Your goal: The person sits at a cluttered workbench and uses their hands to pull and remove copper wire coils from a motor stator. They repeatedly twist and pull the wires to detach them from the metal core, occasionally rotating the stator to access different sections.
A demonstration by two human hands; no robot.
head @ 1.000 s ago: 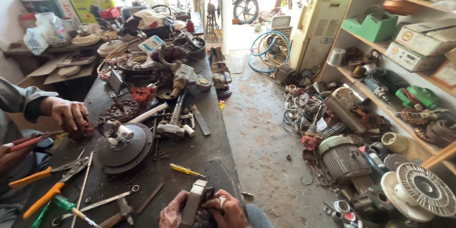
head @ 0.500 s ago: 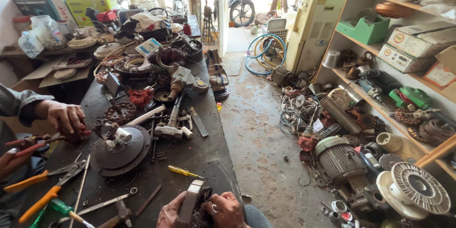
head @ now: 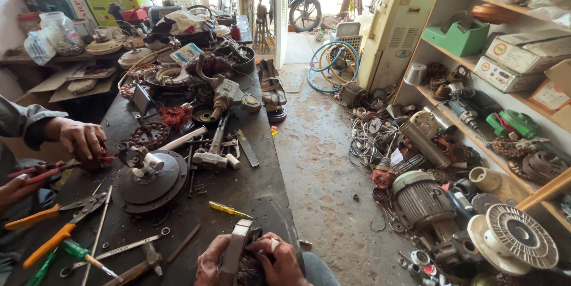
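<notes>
1. Nearest the camera, at the counter's front edge, the left hand and right hand clench a round motor winding, fingers curled over its metal rim and copper coil.
2. Work on the coil seems mid-way; it calls for steady grip.
3. Beyond lie a yellow screwdriver and a dark fan motor.
4. Far left, another person's hand holds red pliers.

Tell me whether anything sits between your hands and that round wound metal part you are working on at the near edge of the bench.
Nothing visible does. The left hand and the right hand both grip the wound metal part directly, fingers wrapped on its rim. The yellow screwdriver lies apart on the bench, beyond the hands.
</notes>
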